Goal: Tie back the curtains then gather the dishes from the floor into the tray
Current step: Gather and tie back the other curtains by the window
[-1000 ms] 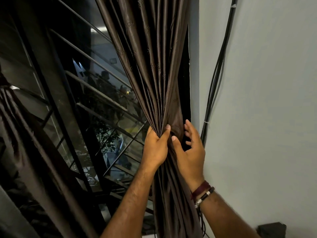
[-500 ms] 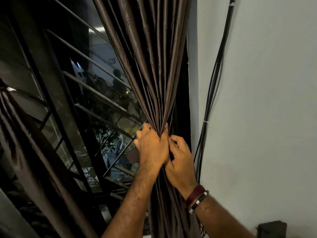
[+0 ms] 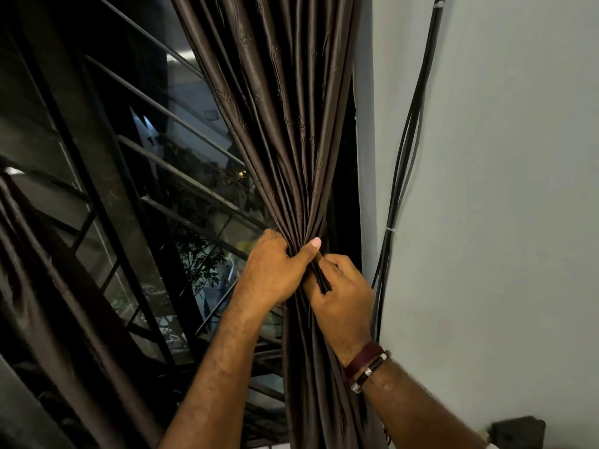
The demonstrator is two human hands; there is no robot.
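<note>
Brown satin curtain [image 3: 285,131], one bunched panel, is gripped at its narrowest point by two hands: the left hand [image 3: 275,270] wraps round the gathered folds with its thumb pressed across them, and the right hand [image 3: 343,293], just beside it, curls closed on a few pleats, two bracelets [image 3: 366,364] on its wrist. Right of the panel's edge, several black cables [image 3: 405,163] run down the bare grey wall [image 3: 502,189]; left, open glass shows behind slanting window bars [image 3: 181,176], and a second curtain [image 3: 48,270] hangs at the far left.
</note>
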